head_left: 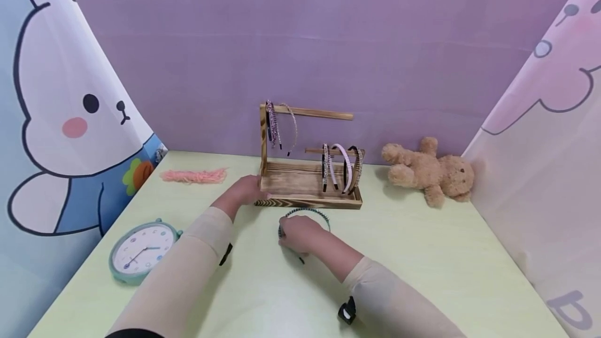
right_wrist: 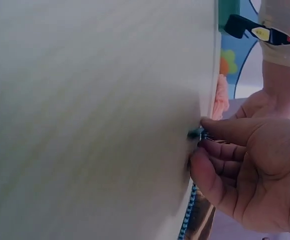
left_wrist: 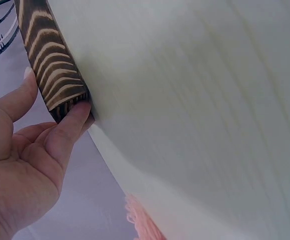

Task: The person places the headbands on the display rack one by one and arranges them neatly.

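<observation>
A wooden headband rack (head_left: 310, 203) with two bars stands on the table. My left hand (head_left: 246, 190) grips its left front corner; in the left wrist view, the thumb and fingers hold the end of the dark-grained wood (left_wrist: 52, 55). In front of the rack, my right hand (head_left: 302, 233) pinches a dark teal headband (head_left: 307, 209) at its left side. Low over the table, the right wrist view shows thumb and fingertips closed on it, with the beaded band (right_wrist: 186, 220) partly hidden. Glittery headbands (head_left: 273, 124) hang on the upper bar; several, including a pink one (head_left: 346, 163), hang on the lower bar.
A teal alarm clock (head_left: 145, 249) lies at the left, near my left forearm. Behind it is a bundle of pink yarn (head_left: 194, 176). A brown teddy bear (head_left: 427, 171) lies right of the rack. Printed and purple cloth walls (head_left: 328, 56) enclose the table.
</observation>
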`<state>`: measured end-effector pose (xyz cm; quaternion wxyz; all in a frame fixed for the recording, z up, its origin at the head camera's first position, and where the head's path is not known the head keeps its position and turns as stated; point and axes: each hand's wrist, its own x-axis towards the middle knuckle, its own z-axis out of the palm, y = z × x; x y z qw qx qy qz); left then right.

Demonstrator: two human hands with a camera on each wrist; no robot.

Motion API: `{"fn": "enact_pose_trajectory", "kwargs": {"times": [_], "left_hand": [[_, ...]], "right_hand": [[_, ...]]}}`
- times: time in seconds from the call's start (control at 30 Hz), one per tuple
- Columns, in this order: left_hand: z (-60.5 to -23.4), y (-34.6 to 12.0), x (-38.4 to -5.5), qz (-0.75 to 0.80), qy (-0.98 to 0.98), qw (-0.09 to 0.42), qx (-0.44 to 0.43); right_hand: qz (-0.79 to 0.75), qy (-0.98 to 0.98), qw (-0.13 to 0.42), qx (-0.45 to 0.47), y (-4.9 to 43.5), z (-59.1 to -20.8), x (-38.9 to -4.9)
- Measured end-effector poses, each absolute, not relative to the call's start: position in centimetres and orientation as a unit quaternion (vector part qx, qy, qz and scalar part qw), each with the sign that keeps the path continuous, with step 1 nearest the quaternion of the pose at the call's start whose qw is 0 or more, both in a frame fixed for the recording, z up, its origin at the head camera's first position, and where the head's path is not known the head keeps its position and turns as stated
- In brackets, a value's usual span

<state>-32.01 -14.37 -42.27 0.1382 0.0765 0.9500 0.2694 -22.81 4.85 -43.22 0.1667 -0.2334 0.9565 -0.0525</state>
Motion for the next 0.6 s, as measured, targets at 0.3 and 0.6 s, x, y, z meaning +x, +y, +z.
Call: {"fn": "enact_pose_trajectory", "kwargs": {"times": [0.3,0.6], "left_hand": [[-42.1,-14.3,-31.9,0.269,0.950,0.139,0.073],[-42.1,-14.3,-31.9,0.267,0.950,0.141,0.076]], "right_hand": [[-0.178,0.931,0.190,-0.255,7.1,-41.3,-23.1],[-0.351,0.874,0.240,-0.238,10.3,-37.8,-24.2]]}}
